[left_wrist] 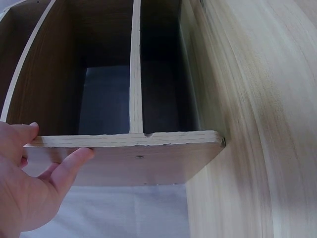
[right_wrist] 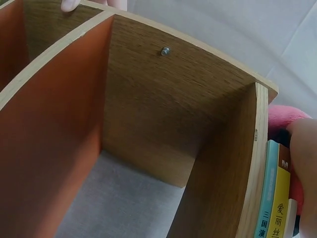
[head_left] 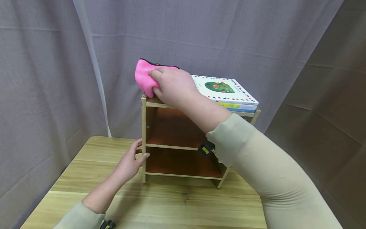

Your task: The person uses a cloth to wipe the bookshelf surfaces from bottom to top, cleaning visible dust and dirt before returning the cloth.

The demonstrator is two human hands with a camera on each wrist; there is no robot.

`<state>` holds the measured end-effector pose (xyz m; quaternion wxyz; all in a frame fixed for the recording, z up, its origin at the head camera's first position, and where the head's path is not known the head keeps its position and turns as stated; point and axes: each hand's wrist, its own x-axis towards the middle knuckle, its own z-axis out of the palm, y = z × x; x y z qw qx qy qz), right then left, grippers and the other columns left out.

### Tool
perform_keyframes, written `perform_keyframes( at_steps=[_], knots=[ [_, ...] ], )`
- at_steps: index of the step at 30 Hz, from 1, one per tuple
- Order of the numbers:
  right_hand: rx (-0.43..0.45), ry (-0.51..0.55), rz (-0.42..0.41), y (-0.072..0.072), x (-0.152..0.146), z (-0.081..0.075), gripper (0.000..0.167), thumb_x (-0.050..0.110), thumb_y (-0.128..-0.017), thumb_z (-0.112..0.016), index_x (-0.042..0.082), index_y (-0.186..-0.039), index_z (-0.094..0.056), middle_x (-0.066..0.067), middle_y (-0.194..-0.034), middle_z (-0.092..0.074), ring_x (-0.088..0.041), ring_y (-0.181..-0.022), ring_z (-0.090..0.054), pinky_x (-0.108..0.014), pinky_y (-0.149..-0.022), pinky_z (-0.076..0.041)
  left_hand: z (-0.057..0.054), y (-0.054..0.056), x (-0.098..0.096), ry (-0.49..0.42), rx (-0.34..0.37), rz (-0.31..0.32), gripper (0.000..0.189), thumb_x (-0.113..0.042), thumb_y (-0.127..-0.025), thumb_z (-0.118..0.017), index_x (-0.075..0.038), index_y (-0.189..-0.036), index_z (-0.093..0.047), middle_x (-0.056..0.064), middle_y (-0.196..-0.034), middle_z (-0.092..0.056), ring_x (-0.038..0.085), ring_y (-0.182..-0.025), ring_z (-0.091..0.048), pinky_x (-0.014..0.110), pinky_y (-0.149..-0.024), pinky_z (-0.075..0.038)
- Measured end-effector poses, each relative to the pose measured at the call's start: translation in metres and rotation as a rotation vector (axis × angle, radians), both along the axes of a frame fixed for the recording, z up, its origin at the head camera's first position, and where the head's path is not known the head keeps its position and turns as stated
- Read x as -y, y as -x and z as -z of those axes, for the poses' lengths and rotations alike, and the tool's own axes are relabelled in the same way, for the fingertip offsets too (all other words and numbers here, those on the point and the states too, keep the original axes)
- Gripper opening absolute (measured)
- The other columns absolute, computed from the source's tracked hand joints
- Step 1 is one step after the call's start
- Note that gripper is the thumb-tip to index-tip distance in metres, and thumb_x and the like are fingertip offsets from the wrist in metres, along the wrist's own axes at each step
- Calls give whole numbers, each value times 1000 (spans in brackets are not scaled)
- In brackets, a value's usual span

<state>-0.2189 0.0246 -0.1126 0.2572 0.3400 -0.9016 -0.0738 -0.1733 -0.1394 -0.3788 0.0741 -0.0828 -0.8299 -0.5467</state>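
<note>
A small wooden shelf unit (head_left: 183, 148) stands on the table. My right hand (head_left: 175, 84) grips a pink cloth (head_left: 144, 78) with black edging at the left end of the shelf's top. Part of the cloth is hidden under the hand. Lower down, my left hand (head_left: 130, 162) holds the shelf's left side panel (left_wrist: 124, 163). Its thumb comes over the front edge and its other fingers lie along the outer face. Just right of the cloth, several stacked books (head_left: 224, 92) lie on the top board, a white picture book uppermost.
The shelf has open compartments with reddish-brown boards (head_left: 183, 160), and a small metal screw (right_wrist: 165, 51) sticks out inside its side panel. Grey curtains (head_left: 200, 35) hang close behind the light wooden table (head_left: 160, 206) and to both sides.
</note>
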Motion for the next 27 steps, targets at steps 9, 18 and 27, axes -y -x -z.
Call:
perform_keyframes(
  at_steps=[9,18,27],
  knots=[
    [13,12,81,-4,8,5,36,47,-103,-42,19,-112,-63,-1,-109,-64,-24,-101,-63,-46,-80,-53,0,0,0,13,1,0,59,-17,-100,-61,-17,-151,-32,15,-152,-36,40,-131,-46,44,-87,-56],
    [72,-127,161,-7,13,7,52,53,-104,-31,23,-142,-50,-9,-131,-59,-26,-128,-50,-44,-105,-41,-1,0,-1,18,8,-3,58,-17,-100,-60,-16,-151,-32,16,-153,-35,40,-132,-45,45,-88,-56],
    [68,-200,144,-11,17,9,43,52,-105,-31,22,-130,-51,-4,-119,-64,-27,-117,-56,-44,-106,-37,0,-1,0,32,17,-13,58,-19,-100,-60,-14,-151,-31,16,-153,-35,40,-132,-45,46,-88,-55]
  ],
)
